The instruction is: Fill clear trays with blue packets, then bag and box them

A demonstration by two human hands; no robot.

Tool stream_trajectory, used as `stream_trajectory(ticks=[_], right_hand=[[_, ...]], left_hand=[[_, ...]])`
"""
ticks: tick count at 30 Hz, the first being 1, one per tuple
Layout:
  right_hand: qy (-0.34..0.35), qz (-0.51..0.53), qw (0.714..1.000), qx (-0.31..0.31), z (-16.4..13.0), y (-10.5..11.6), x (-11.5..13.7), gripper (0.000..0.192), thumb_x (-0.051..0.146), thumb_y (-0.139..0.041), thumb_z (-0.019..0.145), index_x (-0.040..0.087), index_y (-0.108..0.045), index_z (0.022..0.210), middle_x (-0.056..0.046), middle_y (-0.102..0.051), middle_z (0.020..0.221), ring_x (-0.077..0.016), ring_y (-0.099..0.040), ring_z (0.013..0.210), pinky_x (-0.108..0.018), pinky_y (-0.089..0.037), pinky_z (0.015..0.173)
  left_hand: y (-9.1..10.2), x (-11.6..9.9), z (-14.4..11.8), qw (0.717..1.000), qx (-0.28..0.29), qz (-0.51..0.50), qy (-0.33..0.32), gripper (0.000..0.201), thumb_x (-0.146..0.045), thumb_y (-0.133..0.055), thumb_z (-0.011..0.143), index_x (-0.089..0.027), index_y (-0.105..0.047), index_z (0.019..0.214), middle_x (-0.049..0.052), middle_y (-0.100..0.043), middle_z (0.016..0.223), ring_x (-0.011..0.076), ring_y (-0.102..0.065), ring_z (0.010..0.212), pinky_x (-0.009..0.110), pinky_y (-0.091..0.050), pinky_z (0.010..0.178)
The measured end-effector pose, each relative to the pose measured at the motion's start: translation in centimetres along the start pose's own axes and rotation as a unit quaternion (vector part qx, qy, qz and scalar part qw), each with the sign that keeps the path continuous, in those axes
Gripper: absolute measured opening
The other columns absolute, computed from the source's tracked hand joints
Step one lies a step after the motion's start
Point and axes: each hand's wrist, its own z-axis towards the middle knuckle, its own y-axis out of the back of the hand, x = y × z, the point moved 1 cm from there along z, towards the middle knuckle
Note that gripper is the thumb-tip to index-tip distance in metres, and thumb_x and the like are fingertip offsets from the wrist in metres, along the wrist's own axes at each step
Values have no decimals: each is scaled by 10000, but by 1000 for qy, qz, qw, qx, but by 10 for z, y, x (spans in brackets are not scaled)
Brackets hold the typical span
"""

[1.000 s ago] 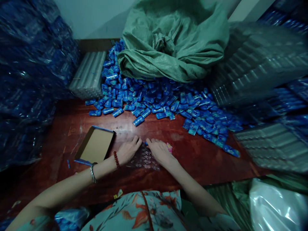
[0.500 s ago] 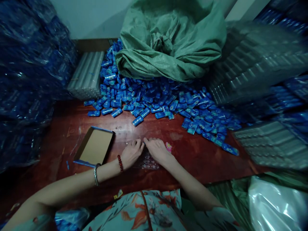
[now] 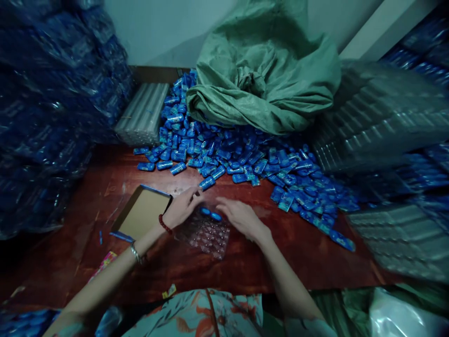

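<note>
— Hands? Left hand [image 3: 182, 208] reaches over the tray's [image 3: 206, 234] far edge, fingers loosely curled, holding nothing I can see; right hand [image 3: 242, 217] hovers open beside it.
— How full is it?
— Two packets [image 3: 210, 214] sit in the top row; other pockets look empty. The pile [image 3: 245, 159] on the surface [image 3: 298, 243] is large; the box [image 3: 142, 213] is empty.

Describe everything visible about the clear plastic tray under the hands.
The clear blister tray lies flat on the red-brown table, near the front edge, right of the open cardboard box. It looks like thin, glossy, see-through plastic moulded into rows of small pockets. Two blue packets sit at its far edge; the other pockets look empty. The left hand and right hand are over its far corners.
</note>
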Motion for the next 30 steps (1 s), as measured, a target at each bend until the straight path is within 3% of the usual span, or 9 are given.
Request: stream_trajectory(ticks=[4,7,10,14,17,20,23,26,30], right_hand=[[-59,-68,990,-107,56,13,-31,408,237,-286,968,240,-377,1366,-90,-499,1279,-209,-482,1128,-318,-433,862],[-24,-106,990,-85,96,14,-39,471,155,-409,914,199,-352,1380,-116,-415,1331,-215,-451,1142,-316,-429,872],[-13,-111,991,-77,104,9,-42,405,232,-485,902,142,-436,1294,-131,-467,1235,-225,-461,1120,-329,-419,887],[-33,-80,991,-104,69,-9,-48,287,293,-487,905,95,-524,1109,-150,-542,1110,-238,-501,1059,-358,-415,883],[-58,27,983,-171,22,-29,-55,249,272,-439,919,120,-510,1103,-133,-589,1074,-216,-548,1014,-337,-423,879],[-118,192,944,-240,-30,-48,-56,298,328,-365,932,149,-480,1140,-116,-614,1065,-194,-608,907,-314,-466,811],[-137,324,917,-190,-72,-60,-46,320,375,-359,921,184,-483,1147,-98,-612,1091,-170,-625,778,-296,-500,722],[-117,334,925,-139,-91,-61,-24,293,367,-431,899,210,-499,1137,-80,-603,1133,-188,-614,915,-314,-489,812],[-81,255,952,-150,-82,-60,4,237,289,-430,920,212,-511,1130,-69,-620,1071,-182,-583,1004,-329,-456,897]], left_hand=[[-11,11,47,996,-30,1,87,305,-410,-454,901,-139,-570,980,103,-643,969,208,-606,885,315,-472,776],[-27,11,77,995,8,27,97,264,-320,-654,771,-123,-581,931,134,-641,974,248,-604,930,341,-471,803],[-31,14,81,995,23,9,93,306,-179,-696,697,-141,-576,977,98,-668,894,243,-630,873,331,-482,777],[-17,30,44,995,-12,-29,96,315,-191,-598,782,-185,-534,1090,88,-670,999,230,-627,953,349,-477,842],[-3,40,-4,980,-97,-120,129,236,-291,-499,853,-159,-524,1047,110,-649,1052,211,-618,993,345,-482,868],[0,36,-52,901,-190,-338,193,304,-388,-568,798,-165,-519,999,82,-659,997,192,-646,919,319,-513,812],[-9,20,-82,832,-203,-452,250,338,-407,-608,774,-180,-507,1003,37,-657,907,149,-647,809,279,-524,741],[-20,4,-88,844,-223,-421,249,286,-364,-618,777,-178,-519,970,15,-627,874,120,-618,774,243,-519,713],[-30,-8,-76,910,-232,-305,161,226,-298,-644,778,-165,-550,936,26,-618,882,133,-612,814,259,-523,758]])
